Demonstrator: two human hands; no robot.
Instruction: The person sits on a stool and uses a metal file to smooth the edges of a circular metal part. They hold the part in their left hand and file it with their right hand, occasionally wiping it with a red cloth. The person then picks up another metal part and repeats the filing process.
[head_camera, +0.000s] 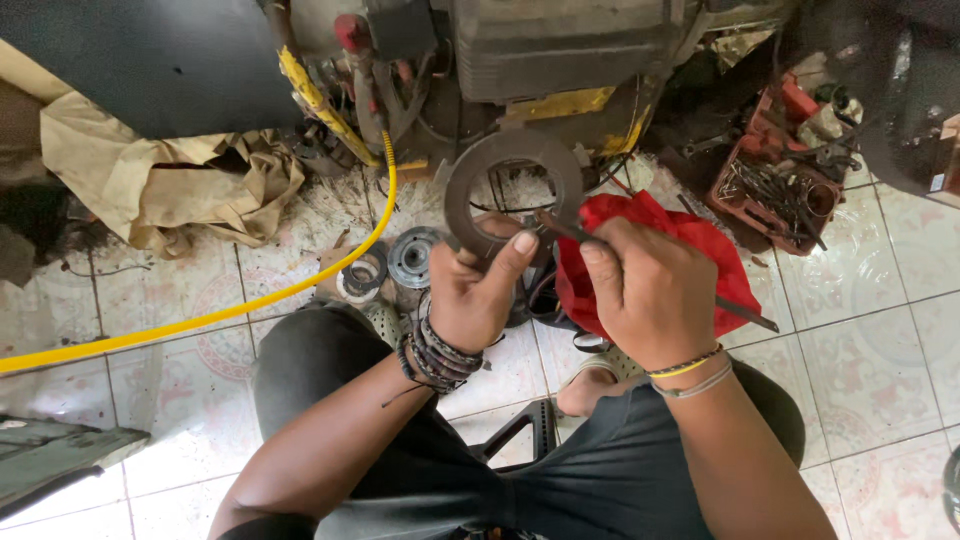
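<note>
Scraping the metal ring disc with a thin rod tool.
Left hand gripping the disc rim, right hand closed around the tool; next probably needing a steady stroke along the inner edge.

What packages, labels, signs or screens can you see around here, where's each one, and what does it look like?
Yellow label plate: on the dark machine behind the metal ring, a flat, worn strip.
Yellow printed band: on the yellow hose, upper middle, with dark marks too small to make out.
Red tray: on the floor, upper right, rectangular, holding dark metal tools.
No screens or signs show.
</note>
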